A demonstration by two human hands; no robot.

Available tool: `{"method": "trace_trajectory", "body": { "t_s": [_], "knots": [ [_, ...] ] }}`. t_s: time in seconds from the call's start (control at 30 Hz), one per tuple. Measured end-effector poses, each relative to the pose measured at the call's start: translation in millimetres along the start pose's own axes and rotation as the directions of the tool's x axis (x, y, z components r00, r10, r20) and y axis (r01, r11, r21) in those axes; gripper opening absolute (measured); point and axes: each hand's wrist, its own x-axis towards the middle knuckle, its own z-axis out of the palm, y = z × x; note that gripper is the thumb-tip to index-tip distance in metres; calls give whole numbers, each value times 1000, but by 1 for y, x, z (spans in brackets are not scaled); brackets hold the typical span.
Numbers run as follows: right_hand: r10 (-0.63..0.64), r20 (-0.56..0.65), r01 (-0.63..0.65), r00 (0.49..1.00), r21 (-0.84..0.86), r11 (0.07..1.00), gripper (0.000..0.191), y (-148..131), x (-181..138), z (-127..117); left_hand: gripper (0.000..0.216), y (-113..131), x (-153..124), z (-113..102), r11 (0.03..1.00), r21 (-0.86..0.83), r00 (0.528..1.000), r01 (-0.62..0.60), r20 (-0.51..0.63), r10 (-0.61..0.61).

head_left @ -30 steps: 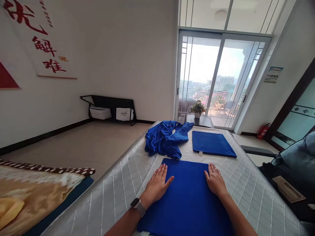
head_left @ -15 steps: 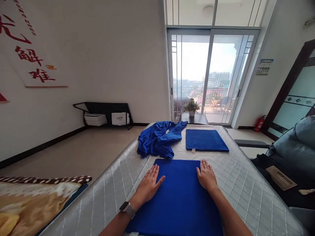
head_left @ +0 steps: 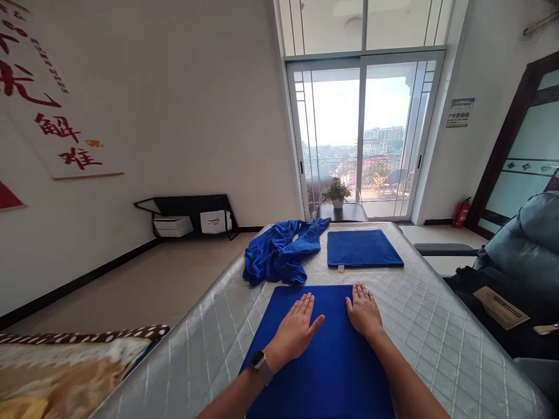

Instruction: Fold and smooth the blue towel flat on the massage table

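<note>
A folded blue towel [head_left: 323, 372] lies flat in front of me on the quilted grey mattress [head_left: 437, 337]. My left hand [head_left: 297, 331], with a watch on the wrist, rests palm down on the towel's middle, fingers stretched out. My right hand [head_left: 363, 311] lies flat near the towel's far right corner, fingers also out. Both hands hold nothing. Farther off, a second folded blue towel [head_left: 362, 248] lies flat, and a heap of crumpled blue towels [head_left: 277, 253] sits to its left.
A patterned bed [head_left: 56, 372] is at the lower left. A dark chair with a card [head_left: 502, 308] on it stands at the right. A small table with a potted plant [head_left: 336, 192] stands before the glass balcony door. A black shelf [head_left: 187, 212] sits by the wall.
My left hand has slid right from the towel's left edge onto its middle. My right hand shifted slightly inward. The view turned a little.
</note>
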Motion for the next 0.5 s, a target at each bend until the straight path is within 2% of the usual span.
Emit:
{"method": "trace_trajectory", "body": {
  "t_s": [0.13,0.23,0.3,0.37,0.5],
  "knots": [
    [-29,4,29,1000,-51,998,66,3,-1,1,77,67,41,6,983,-125,989,-136,36,142],
    [-46,12,47,999,-64,997,64,5,-1,1,79,89,63,11,973,-191,990,-127,41,137],
    [-39,10,40,999,-58,998,64,5,-1,1,78,87,70,14,976,-188,993,-107,28,115],
    [-29,3,29,1000,-52,998,66,3,-1,0,79,75,69,16,983,-157,995,-92,21,96],
    [-4,-7,4,1000,-17,1000,67,0,0,0,79,31,57,17,997,-78,1000,-20,6,20]
  ]
}}
